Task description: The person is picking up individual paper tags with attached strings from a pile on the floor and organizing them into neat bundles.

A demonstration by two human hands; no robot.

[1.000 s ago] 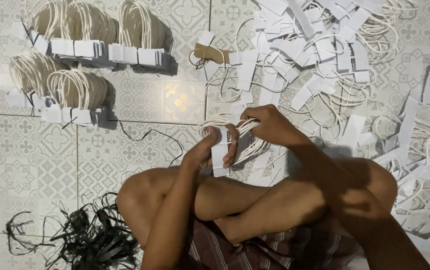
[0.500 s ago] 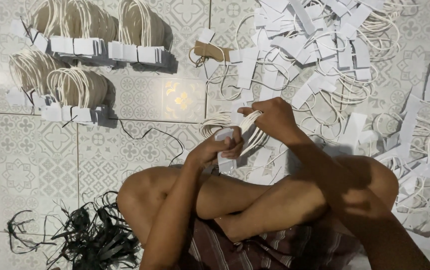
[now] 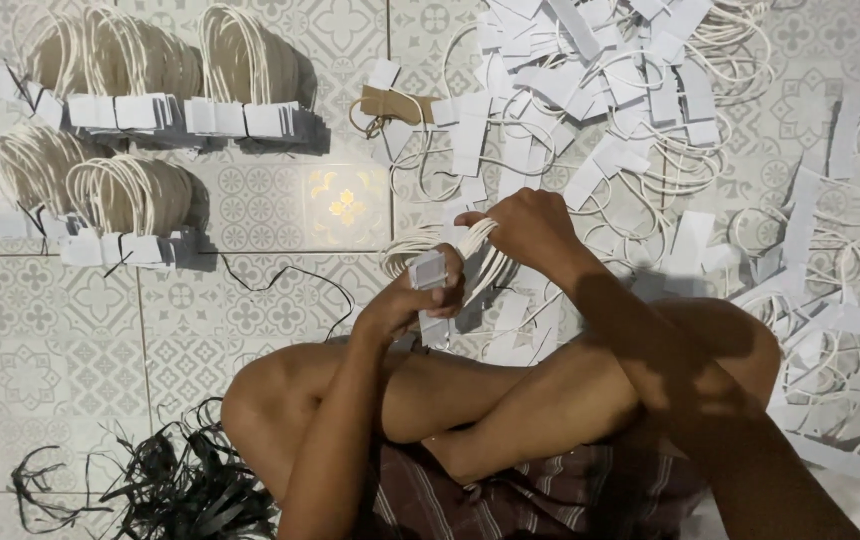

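Head view, the only one we get: we sit cross-legged on the tiled floor [image 3: 280,330] and the step in hand looks like gathering corded paper handles into one stack. Our left hand [image 3: 412,300] is curled shut around a small stack of white tabs [image 3: 430,272], thumb on top, tabs standing roughly upright just above the knees at centre frame. Our right hand [image 3: 530,228] sits at about 1 o'clock from the left, fingers closed and pinching the white cord loops [image 3: 480,250] that fan out of the stack toward 10 o'clock; wrist bent down, forearm running back to 5 o'clock across the shin. Both grips closed, nothing slack that we can see. We judge the next move calls for squaring the loops flat against the tabs while the left keeps its squeeze. At 12 to 3 o'clock lies the loose heap of handles [image 3: 600,120], with one brown tab [image 3: 390,102] at its left edge. At 10 o'clock stand the finished bundles [image 3: 150,110], in rows. At 7 o'clock a tangle of black ties [image 3: 170,480], well apart from the hands.
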